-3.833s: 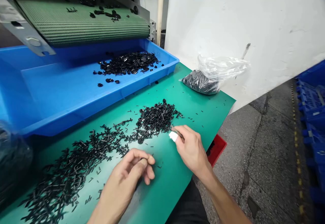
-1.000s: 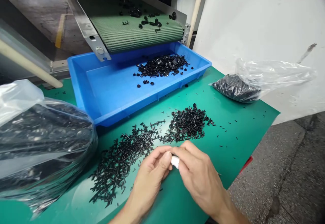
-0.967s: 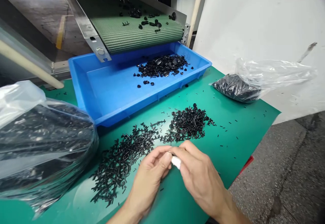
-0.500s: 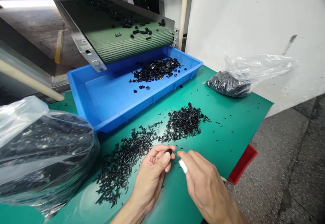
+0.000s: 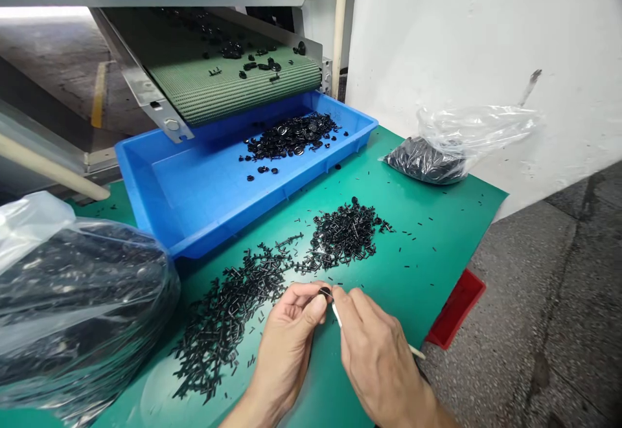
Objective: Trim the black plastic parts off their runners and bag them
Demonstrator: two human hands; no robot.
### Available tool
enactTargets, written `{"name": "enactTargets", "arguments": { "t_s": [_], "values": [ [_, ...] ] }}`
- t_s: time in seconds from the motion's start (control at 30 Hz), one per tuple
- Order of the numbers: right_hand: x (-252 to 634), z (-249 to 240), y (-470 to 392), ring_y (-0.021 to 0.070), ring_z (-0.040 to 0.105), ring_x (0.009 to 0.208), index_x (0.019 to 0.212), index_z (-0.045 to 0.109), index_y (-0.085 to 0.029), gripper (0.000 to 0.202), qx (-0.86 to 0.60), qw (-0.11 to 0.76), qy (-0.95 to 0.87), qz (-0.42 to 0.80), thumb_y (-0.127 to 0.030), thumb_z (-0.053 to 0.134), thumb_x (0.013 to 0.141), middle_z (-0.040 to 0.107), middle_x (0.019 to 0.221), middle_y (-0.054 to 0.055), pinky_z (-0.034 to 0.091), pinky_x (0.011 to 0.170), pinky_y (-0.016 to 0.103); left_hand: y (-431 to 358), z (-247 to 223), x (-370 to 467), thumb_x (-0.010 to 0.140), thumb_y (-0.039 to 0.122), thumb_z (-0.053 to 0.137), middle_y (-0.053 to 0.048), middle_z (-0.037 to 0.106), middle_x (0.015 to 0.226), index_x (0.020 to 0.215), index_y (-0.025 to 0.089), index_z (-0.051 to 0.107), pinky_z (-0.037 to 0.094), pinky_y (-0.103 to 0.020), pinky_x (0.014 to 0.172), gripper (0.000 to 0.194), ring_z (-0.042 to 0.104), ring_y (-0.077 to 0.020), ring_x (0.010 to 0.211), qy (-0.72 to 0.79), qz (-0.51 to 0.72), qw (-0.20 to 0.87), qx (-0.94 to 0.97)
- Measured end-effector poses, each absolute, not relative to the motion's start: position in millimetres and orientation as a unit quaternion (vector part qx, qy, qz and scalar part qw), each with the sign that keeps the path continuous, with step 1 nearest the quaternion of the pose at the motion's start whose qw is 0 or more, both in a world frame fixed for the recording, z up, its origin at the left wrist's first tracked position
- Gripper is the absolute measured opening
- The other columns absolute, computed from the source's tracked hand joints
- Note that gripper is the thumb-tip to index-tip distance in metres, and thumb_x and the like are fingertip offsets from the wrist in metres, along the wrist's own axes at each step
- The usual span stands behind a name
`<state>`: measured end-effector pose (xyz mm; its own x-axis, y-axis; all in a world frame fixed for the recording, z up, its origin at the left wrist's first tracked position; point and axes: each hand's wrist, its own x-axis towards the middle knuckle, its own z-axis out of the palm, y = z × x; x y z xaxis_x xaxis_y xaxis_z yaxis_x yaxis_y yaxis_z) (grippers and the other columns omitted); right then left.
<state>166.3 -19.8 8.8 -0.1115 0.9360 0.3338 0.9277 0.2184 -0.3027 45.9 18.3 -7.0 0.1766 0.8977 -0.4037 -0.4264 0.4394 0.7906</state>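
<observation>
Between its thumb and fingers, my left hand (image 5: 291, 337) pinches a small round black part (image 5: 325, 292). My right hand (image 5: 374, 344) is closed around a thin tool with a white handle (image 5: 337, 315), whose metal tip touches or nearly touches the black part. Both hands are close together over the green table near its front. Just beyond them lie a pile of black pieces with round heads (image 5: 345, 234) and, to the left, a spread of thin black sprue-like bits (image 5: 223, 318).
A blue tray (image 5: 179, 188) with black parts sits under a green conveyor belt (image 5: 233, 91). A large plastic bag (image 5: 82, 305) bulges at the left; a smaller bag (image 5: 427, 159) lies at the right. A red bin (image 5: 457, 308) is below the table's right edge.
My right hand has moved closer to my left, bringing the tool's tip to the black part. The part is turned differently in my left fingers. The whole view has shifted slightly.
</observation>
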Motion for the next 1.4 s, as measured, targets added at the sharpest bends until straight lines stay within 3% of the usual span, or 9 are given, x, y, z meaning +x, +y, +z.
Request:
{"name": "enactTargets", "arguments": {
  "t_s": [0.1,0.23,0.3,0.43,0.57,0.7,0.9,1.17,1.4],
  "values": [
    [167,8,-15,0.0194,0.061,0.068,0.101,0.059,-0.015,0.028,-0.637,0.249,-0.728,0.053,-0.004,0.035,0.09,0.063,0.08,0.007,0.04,0.058,0.029,18,-9,44,0.077,0.026,0.075,-0.001,0.066,0.089,0.087,0.02,0.07,0.045,-0.02,0.068,0.013,0.053,-0.0102,0.071,0.465,0.464,0.692,0.301],
    [178,15,0,0.0115,0.053,0.055,0.074,0.053,-0.021,0.026,-0.616,0.225,-0.698,0.288,-0.002,0.04,0.087,0.058,0.061,-0.004,0.034,0.053,0.022,20,-11,41,0.081,0.03,0.071,-0.001,0.064,0.081,0.091,0.019,0.068,0.045,-0.023,0.066,0.015,0.053,-0.0123,0.069,0.485,0.45,0.653,0.368],
    [181,18,5,0.0102,0.052,0.053,0.071,0.052,-0.021,0.027,-0.608,0.21,-0.691,0.33,-0.001,0.041,0.085,0.056,0.059,-0.006,0.033,0.052,0.021,23,-11,41,0.082,0.032,0.07,0.0,0.063,0.076,0.092,0.019,0.068,0.045,-0.023,0.065,0.017,0.053,-0.013,0.068,0.498,0.444,0.634,0.392],
    [170,12,2,0.0162,0.06,0.065,0.096,0.061,-0.018,0.024,-0.643,0.218,-0.713,0.177,-0.005,0.041,0.089,0.065,0.078,0.003,0.037,0.057,0.026,27,-12,42,0.082,0.033,0.069,0.001,0.061,0.072,0.093,0.02,0.066,0.046,-0.024,0.067,0.017,0.055,-0.0132,0.068,0.511,0.45,0.62,0.389],
    [160,-2,-7,0.0206,0.063,0.074,0.118,0.057,-0.011,0.034,-0.636,0.218,-0.738,0.054,-0.003,0.042,0.088,0.065,0.085,0.008,0.042,0.062,0.03,26,-15,42,0.081,0.031,0.071,-0.001,0.065,0.09,0.094,0.02,0.066,0.047,-0.026,0.075,0.018,0.058,-0.0124,0.073,0.512,0.474,0.62,0.358],
    [159,-7,-8,0.0201,0.062,0.072,0.117,0.057,-0.01,0.033,-0.635,0.223,-0.738,0.034,-0.003,0.044,0.088,0.064,0.083,0.007,0.043,0.06,0.03,25,-18,41,0.08,0.031,0.071,-0.001,0.064,0.103,0.09,0.021,0.066,0.049,-0.027,0.076,0.014,0.059,-0.0125,0.077,0.504,0.477,0.625,0.357],
    [159,-1,-6,0.0196,0.06,0.071,0.113,0.057,-0.012,0.031,-0.625,0.222,-0.748,0.014,-0.003,0.043,0.088,0.065,0.083,0.007,0.04,0.061,0.03,27,-20,42,0.077,0.026,0.074,-0.001,0.064,0.097,0.086,0.023,0.064,0.048,-0.027,0.082,0.013,0.058,-0.0168,0.095,0.497,0.495,0.604,0.378],
    [195,14,21,0.0098,0.045,0.052,0.068,0.048,-0.021,0.024,-0.617,0.195,-0.677,0.35,-0.004,0.041,0.084,0.051,0.056,-0.005,0.026,0.052,0.023,27,-18,40,0.082,0.031,0.069,0.0,0.062,0.088,0.088,0.021,0.063,0.045,-0.023,0.067,0.013,0.053,-0.0123,0.073,0.511,0.441,0.602,0.426],
    [192,7,35,0.0147,0.054,0.065,0.093,0.058,-0.019,0.022,-0.688,0.178,-0.676,0.193,-0.007,0.04,0.088,0.064,0.08,0.004,0.024,0.056,0.027,25,-13,41,0.087,0.028,0.064,0.0,0.057,0.089,0.095,0.022,0.061,0.033,-0.02,0.05,0.011,0.043,-0.0088,0.063,0.477,0.483,0.652,0.338]
  ]
}}
